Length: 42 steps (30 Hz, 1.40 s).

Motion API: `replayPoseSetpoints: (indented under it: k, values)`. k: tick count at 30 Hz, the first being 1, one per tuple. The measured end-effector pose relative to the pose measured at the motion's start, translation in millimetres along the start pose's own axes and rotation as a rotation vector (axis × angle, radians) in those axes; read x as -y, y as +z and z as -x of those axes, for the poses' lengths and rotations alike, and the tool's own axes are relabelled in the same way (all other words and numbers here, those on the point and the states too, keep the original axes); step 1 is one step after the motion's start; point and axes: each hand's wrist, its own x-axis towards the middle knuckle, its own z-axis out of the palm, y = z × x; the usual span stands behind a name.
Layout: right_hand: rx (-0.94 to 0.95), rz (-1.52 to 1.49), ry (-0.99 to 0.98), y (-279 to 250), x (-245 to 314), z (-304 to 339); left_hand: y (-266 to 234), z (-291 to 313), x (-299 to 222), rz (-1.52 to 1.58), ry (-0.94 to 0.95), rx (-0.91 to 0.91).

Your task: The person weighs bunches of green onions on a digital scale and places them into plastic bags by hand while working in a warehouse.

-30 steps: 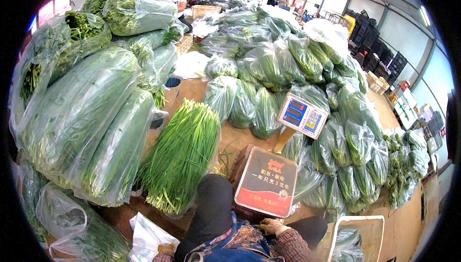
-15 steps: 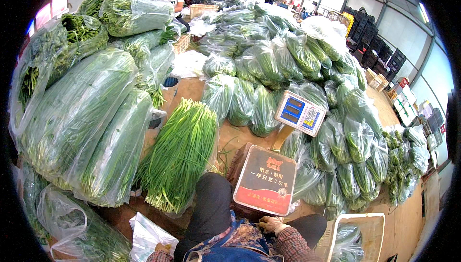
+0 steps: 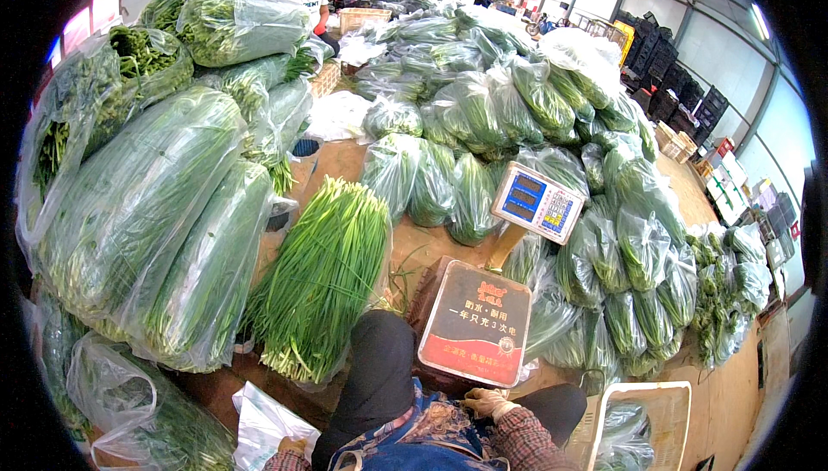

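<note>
The right hand (image 3: 488, 402) is resting curled just below the platform of the red scale (image 3: 477, 324), gripping nothing I can make out; the left hand (image 3: 291, 446) is pinching a white plastic bag (image 3: 263, 423). Opening that bag wide seems wise. Clear sacks (image 3: 142, 212) are holding green chives; a loose bundle (image 3: 321, 277) is lying beside them.

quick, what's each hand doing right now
Left hand: at a white plastic bag; grip cannot be told.
Right hand: gloved, fingers curled, just below the scale platform; grip cannot be told.
</note>
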Motion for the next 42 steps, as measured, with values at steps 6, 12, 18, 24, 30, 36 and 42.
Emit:
replayPoseSetpoints:
  k: [6, 12, 18, 24, 30, 36, 42]
  values:
    - [0.008, 0.04, 0.001, -3.0, -4.9, 2.2, -3.1, 11.9, -8.5, 0.066, -0.026, 0.017]
    - [-0.001, 0.049, 0.018, -3.9, 3.8, 6.3, -4.7, 13.8, -5.6, 0.056, -0.022, -0.012]
    - [0.008, 0.032, 0.012, -3.0, -1.4, 2.7, 1.2, 7.3, -1.6, 0.05, -0.007, -0.052]
    - [0.005, 0.024, 0.01, 0.4, -8.8, -0.9, -4.4, 22.2, -9.5, 0.051, -0.001, -0.04]
    - [0.009, 0.001, 0.026, -1.0, -7.1, -1.6, -10.7, 19.4, -11.1, 0.029, 0.003, 0.037]
    - [-0.01, 0.013, 0.025, -0.8, -3.5, -2.0, -3.1, 3.6, -1.0, 0.073, 0.017, 0.028]
    - [-0.009, 0.001, 0.016, -3.7, -2.5, 5.1, -18.5, 24.7, -6.5, -0.057, 0.099, 0.059]
